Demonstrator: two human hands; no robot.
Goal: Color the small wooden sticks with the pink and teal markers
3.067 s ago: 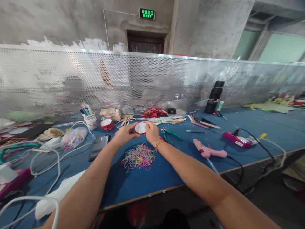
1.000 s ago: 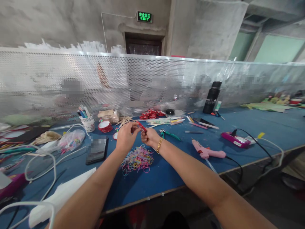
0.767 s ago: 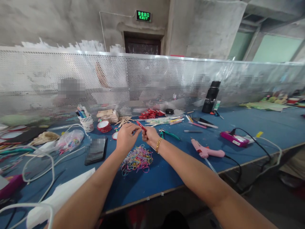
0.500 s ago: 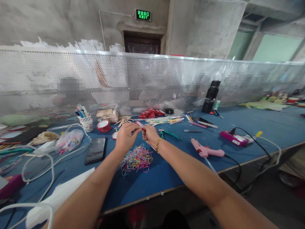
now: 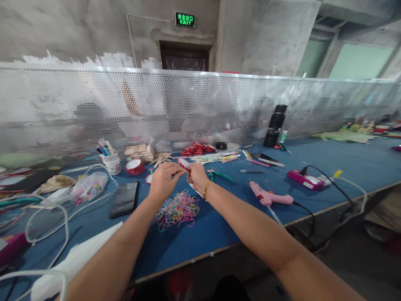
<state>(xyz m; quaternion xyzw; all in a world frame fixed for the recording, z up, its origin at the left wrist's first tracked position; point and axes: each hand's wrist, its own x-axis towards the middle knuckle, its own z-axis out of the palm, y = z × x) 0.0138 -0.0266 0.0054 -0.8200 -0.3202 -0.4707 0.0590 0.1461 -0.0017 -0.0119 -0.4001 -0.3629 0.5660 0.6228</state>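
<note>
My right hand, with a gold bracelet at its wrist, is closed on a small round disc with a red rim and a whitish face, held tilted above the table. Just left of it my left hand has thumb and fingertips pinched together, close to the disc's lower edge. Whatever is between those fingertips is too small to make out. Below both hands lies a loose heap of coloured elastic bands. A similar disc lies on the table, partly behind my left hand.
Green-handled pliers and a pink glue gun lie to the right. A phone, pen cup and white cables are on the left. Stacked red-rimmed discs and wooden sticks stand behind, before a perforated metal screen.
The disc in my right hand has turned slightly, showing more of its whitish face. My hands stay close together; the whole view has shifted a little.
</note>
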